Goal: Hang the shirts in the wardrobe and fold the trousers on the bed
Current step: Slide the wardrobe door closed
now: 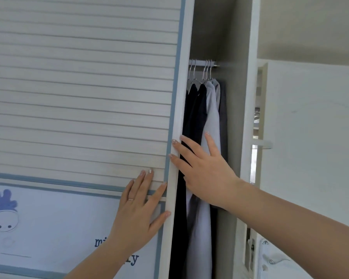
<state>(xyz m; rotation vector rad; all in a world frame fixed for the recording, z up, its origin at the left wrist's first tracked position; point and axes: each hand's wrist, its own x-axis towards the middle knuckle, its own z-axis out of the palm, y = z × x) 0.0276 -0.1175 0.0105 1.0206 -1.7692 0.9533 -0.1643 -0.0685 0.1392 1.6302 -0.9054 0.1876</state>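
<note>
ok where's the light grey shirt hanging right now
In the head view, the light grey shirt hangs right of centre in the wardrobe gap, between the dark shirts and a darker grey garment, just above the right hand.

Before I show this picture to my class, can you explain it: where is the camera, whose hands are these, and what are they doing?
There is one picture, from a camera worn on a person's head, looking forward at their own two bare hands. No machine is involved. The left hand lies flat on the front of a sliding wardrobe door, with a ring on one finger. The right hand reaches into the open gap, fingers on the door's edge. Neither hand holds anything. Inside, a rail carries hangers with shirts, some dark and some pale. The bed and trousers are not in view.
</note>
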